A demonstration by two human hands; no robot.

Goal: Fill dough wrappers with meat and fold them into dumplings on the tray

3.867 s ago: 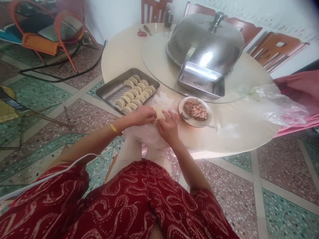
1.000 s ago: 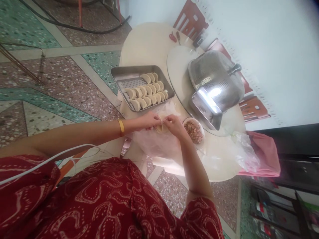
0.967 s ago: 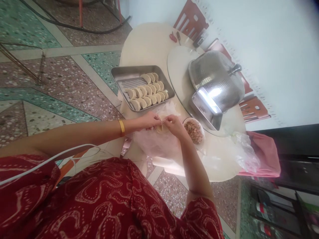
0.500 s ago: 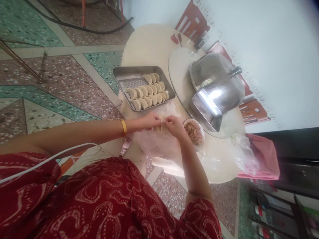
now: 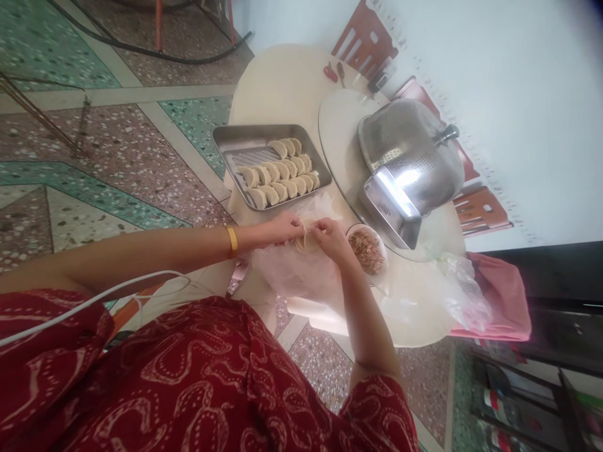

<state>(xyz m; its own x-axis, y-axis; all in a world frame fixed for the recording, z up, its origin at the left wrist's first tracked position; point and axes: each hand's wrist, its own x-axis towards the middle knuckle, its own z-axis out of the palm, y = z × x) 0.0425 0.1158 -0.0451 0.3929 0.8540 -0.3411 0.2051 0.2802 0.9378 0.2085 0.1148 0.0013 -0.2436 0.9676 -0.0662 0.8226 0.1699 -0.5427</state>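
Over the plastic sheet near the table's front edge, my left hand (image 5: 284,228) is closed, its fingertips pinching the edge of a pale dumpling wrapper (image 5: 307,241). From the other side my right hand (image 5: 328,236) pinches the same wrapper between thumb and fingers. Whether filling lies inside is too small to tell. Just right of my right hand stands a white bowl (image 5: 384,263) of chopped filling (image 5: 366,248). Beyond my left hand, a metal tray (image 5: 242,135) carries several folded dumplings (image 5: 277,179) in rows.
Crumpled clear plastic (image 5: 292,270) lies under my hands. A glass turntable (image 5: 342,119) bears an upturned perforated metal colander (image 5: 405,150) and a metal box (image 5: 393,207). Red scissors (image 5: 330,73) lie at the far side. A pink cloth (image 5: 504,295) hangs at right; a white cable (image 5: 117,289) crosses my left arm.
The fingers of my right hand have shifted very slightly along the wrapper's edge, away from my left fingertips. My left hand keeps its place.
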